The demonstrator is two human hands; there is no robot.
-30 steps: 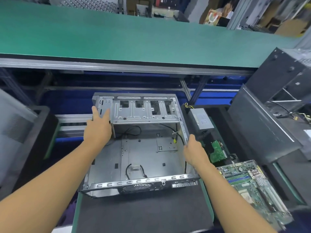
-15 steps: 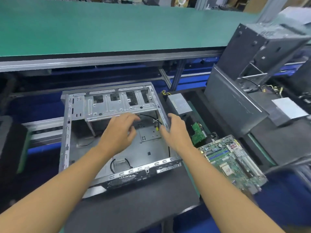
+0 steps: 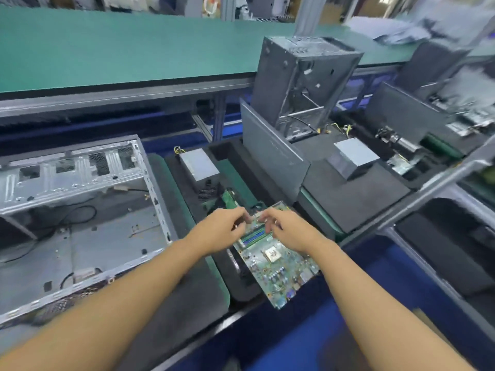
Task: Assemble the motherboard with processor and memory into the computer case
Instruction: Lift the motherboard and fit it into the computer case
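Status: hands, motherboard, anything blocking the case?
Left hand and right hand over far end of motherboard, fingers curled, grip unclear. Motherboard outside case, on foam tray. Case open, loose cables on its floor.

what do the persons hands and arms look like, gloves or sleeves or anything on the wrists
No gloves on the left hand or the right hand. The left forearm and the right forearm are uncovered as far as the frame reaches, no sleeve in sight. No watch, band or ring shows, though the picture is a little blurred.
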